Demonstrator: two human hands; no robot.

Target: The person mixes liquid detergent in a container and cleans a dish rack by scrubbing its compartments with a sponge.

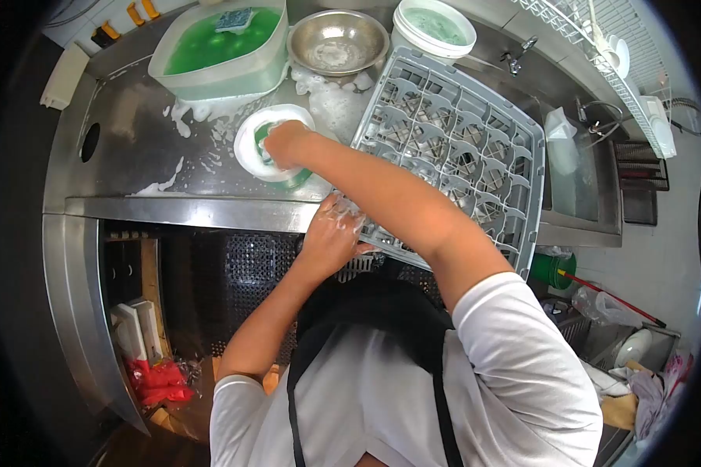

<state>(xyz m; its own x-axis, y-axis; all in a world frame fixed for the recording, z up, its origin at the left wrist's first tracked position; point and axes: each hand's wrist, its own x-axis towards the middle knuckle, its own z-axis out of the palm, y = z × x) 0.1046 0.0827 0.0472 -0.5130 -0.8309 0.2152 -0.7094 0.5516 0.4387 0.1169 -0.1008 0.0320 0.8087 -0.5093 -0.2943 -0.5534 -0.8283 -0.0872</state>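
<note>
My right hand (288,145) reaches down into a small round tub with a white rim (245,145) and green liquid, on the steel counter (144,152). Its fingertips are hidden inside. My left hand (333,235), covered in suds, is closed round the near left corner of a grey compartment rack (533,156). The rack sits right of the tub and holds clear glassware in its compartments. My right forearm passes over the rack.
Behind stand a large tub of green soapy water (163,78) with a sponge (234,20), a metal bowl (366,39) and a white bucket (401,35). A sink (572,183) with taps lies right, below a wire shelf (592,43). Foam covers parts of the counter.
</note>
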